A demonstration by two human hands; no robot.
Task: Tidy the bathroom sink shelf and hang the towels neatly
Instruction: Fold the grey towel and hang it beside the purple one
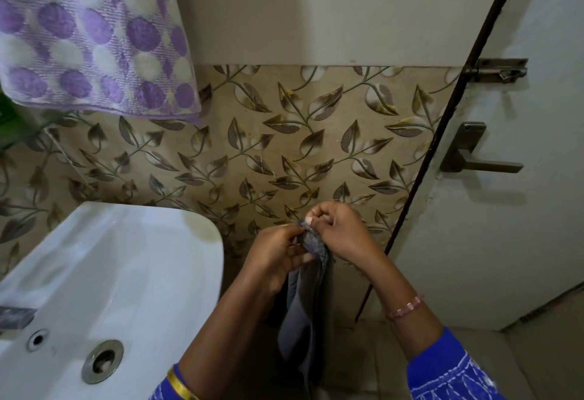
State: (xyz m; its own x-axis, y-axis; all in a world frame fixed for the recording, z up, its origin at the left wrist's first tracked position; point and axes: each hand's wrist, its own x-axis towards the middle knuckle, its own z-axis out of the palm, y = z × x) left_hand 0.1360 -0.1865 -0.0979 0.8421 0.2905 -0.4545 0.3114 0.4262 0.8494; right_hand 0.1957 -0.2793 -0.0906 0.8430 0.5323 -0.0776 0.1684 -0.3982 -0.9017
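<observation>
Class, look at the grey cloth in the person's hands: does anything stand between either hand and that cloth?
No. Both the left hand and right hand already pinch the bunched top of the grey cloth. It hangs freely beside the sink.

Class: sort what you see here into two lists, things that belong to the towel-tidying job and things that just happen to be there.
Part of the job:
grey towel
left hand
right hand
purple spotted towel

Just there:
sink
door handle
door bolt

White sink (177, 260), bare basin with drain (102, 361).
</observation>
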